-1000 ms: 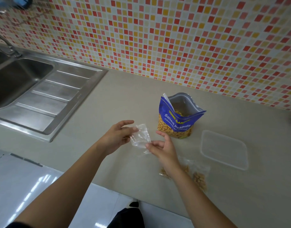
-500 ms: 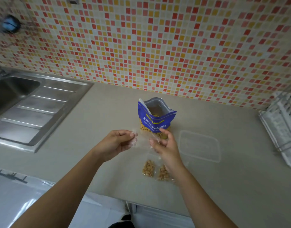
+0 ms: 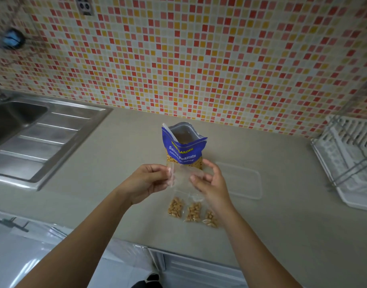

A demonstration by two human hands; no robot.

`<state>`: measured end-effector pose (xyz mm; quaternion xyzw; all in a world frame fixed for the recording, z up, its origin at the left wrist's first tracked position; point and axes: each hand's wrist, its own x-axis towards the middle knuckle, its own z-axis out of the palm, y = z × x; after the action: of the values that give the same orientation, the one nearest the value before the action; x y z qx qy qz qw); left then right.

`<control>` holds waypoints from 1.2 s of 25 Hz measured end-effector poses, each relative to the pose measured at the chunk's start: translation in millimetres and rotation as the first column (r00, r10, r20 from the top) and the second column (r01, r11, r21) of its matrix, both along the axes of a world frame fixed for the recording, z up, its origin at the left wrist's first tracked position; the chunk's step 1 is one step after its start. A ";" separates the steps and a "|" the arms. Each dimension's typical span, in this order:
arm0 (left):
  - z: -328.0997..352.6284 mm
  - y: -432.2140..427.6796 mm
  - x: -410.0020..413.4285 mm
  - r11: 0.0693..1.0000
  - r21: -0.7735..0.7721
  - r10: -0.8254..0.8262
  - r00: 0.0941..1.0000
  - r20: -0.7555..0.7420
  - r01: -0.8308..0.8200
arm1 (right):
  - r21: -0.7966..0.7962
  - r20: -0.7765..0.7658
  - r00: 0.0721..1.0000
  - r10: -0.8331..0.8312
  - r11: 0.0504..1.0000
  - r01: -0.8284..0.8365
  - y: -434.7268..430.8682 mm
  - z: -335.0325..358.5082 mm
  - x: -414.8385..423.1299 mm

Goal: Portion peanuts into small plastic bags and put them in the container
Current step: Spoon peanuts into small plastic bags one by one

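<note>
The wall (image 3: 199, 59) filling the upper frame is a mosaic of small red, pink, orange, yellow and cream tiles. At centre, the peanut pouch (image 3: 183, 150) is royal blue with yellow and white lettering and a silvery-grey lining. The desk (image 3: 282, 225) is plain beige. At lower centre, three clear bags (image 3: 192, 212) show tan peanuts. The sink (image 3: 33, 138) at left is brushed silver; the dish rack (image 3: 353, 163) at right is white.

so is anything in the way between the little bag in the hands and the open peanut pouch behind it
Nothing visible. The empty small bag, pinched between the left hand and right hand, hangs right in front of the open peanut pouch. The three filled bags lie nearer the counter edge, out of that path.
</note>
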<state>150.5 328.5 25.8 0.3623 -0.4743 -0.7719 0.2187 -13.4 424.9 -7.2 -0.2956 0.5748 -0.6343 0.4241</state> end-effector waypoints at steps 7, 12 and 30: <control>15.7 -20.3 -14.1 0.946 -0.323 0.049 0.975 0.216 0.024 | -0.032 0.222 0.969 -0.108 0.992 0.118 -2.1 9.8 -6.3; 29.4 -41.5 -17.5 0.858 -0.494 0.048 0.937 0.347 0.139 | -0.030 0.156 0.952 -0.262 0.962 0.270 -18.2 15.2 -1.5; 43.4 -113.9 -5.6 0.739 -0.583 -0.034 0.883 0.468 0.337 | -0.020 -1.000 -0.002 -0.021 0.975 0.223 -92.1 37.2 41.3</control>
<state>144.9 214.6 69.2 0.3733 -0.7821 -0.4786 0.1411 27.9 332.8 30.0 -0.5732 0.7730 -0.2334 -0.1394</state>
